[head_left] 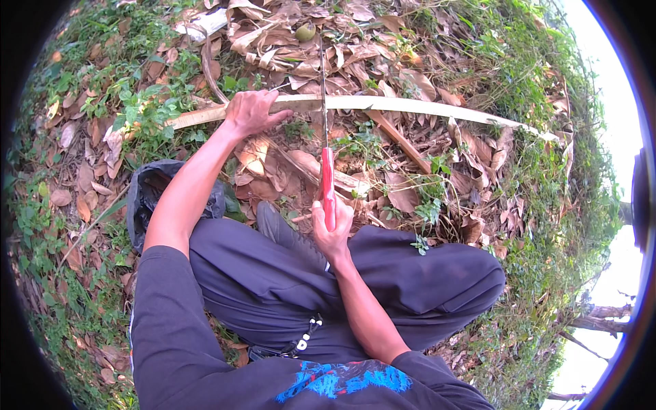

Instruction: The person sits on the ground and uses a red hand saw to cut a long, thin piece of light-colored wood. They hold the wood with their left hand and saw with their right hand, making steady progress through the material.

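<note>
A long pale strip of wood [410,105] lies crosswise in front of me over dry leaves. My left hand [251,111] is closed over it, left of the saw, with the thumb along its near side. In my right hand [333,224] is the red handle of a hand saw [329,181]. Its thin dark blade points straight away from me and crosses the strip a little right of my left hand. The blade appears edge-on and meets the wood; how deep any cut goes, I cannot tell.
Dry brown leaves [403,191] and green weeds [137,102] cover the ground. A brown stick [400,141] lies under the strip's near side. Beyond the blade sits a round greenish fruit [305,32]. A black plastic bag [154,195] is beside my left forearm. My legs [424,273] are folded close by.
</note>
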`<state>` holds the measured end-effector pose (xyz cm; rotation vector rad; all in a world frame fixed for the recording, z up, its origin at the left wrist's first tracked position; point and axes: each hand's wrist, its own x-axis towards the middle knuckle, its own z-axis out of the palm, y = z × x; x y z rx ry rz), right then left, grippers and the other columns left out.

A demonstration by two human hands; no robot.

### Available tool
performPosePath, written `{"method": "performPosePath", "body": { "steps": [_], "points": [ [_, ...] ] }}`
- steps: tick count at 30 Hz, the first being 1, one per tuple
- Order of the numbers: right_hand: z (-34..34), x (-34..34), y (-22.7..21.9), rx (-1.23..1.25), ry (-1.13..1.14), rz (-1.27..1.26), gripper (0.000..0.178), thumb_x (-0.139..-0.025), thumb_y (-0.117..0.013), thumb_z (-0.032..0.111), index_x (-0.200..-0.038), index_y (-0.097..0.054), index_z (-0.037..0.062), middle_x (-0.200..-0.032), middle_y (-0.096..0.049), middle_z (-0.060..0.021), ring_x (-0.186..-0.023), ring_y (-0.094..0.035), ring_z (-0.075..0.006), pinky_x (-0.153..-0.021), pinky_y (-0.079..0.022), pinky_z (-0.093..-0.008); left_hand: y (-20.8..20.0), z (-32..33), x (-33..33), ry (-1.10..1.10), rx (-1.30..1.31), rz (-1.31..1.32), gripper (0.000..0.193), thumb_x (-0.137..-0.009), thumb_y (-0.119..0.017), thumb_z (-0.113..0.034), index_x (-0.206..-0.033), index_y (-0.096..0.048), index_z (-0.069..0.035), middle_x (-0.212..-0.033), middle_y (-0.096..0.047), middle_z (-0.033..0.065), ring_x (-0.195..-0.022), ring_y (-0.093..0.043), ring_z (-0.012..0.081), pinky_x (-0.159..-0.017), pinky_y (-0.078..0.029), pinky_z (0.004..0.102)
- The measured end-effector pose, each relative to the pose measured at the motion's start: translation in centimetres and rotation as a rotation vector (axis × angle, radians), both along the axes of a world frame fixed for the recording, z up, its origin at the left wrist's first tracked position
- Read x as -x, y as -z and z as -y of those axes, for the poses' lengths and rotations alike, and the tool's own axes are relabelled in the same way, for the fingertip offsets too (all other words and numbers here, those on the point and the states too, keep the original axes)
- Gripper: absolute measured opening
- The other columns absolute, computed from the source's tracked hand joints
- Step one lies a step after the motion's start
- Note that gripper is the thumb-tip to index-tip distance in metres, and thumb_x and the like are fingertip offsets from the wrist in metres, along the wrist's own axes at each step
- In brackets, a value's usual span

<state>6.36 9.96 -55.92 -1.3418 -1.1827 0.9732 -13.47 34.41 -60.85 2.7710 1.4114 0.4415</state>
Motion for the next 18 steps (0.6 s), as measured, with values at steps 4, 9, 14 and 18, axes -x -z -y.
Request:
{"method": "performPosePath", "body": {
  "steps": [4,9,14,18],
  "points": [
    [-0.1,0.0,-0.1,0.007,0.008,0.041,0.013,-0.093,-0.059,0.006,-0.091,-0.059,-0.007,-0.057,-0.056,-0.0066,-0.048,-0.058,-0.0122,-0.047,-0.047,-0.0301,-0.1,-0.2,0.1,-0.022,0.054,-0.074,0.063,-0.091,-0.059,-0.067,-0.095,-0.068,-0.005,-0.084,-0.073,0.0143,-0.072,-0.073,0.0295,-0.061,-0.059,0.0421],
    [1.0,-1.3,1.7,0.072,0.052,-0.081,0.01,-0.092,-0.059,0.006,-0.087,-0.059,-0.0029,-0.056,-0.051,-0.0048,-0.046,-0.047,-0.0123,-0.048,-0.041,-0.0298,-0.6,-0.1,-0.5,-0.039,0.07,-0.113,0.066,-0.091,-0.056,-0.069,-0.095,-0.07,-0.005,-0.083,-0.073,0.0141,-0.069,-0.073,0.029,-0.06,-0.059,0.0417],
    [1.3,-1.2,1.6,0.032,0.034,0.001,0.009,-0.09,-0.059,0.004,-0.084,-0.058,-0.0024,-0.055,-0.048,-0.0058,-0.045,-0.046,-0.0134,-0.046,-0.039,-0.0317,0.2,-0.4,0.2,-0.026,0.048,-0.112,0.067,-0.091,-0.056,-0.07,-0.093,-0.07,-0.004,-0.081,-0.073,0.0141,-0.068,-0.073,0.0294,-0.06,-0.059,0.042],
    [-1.7,-1.8,1.8,0.066,0.022,-0.065,0.015,-0.097,-0.054,0.007,-0.083,-0.056,0.001,-0.059,-0.052,0.0017,-0.051,-0.046,-0.0054,-0.047,-0.037,-0.0249,0.2,-0.3,0.1,-0.029,0.051,-0.084,0.066,-0.09,-0.057,-0.069,-0.092,-0.068,-0.004,-0.08,-0.072,0.014,-0.068,-0.072,0.0301,-0.061,-0.058,0.0431]
  ]
}}
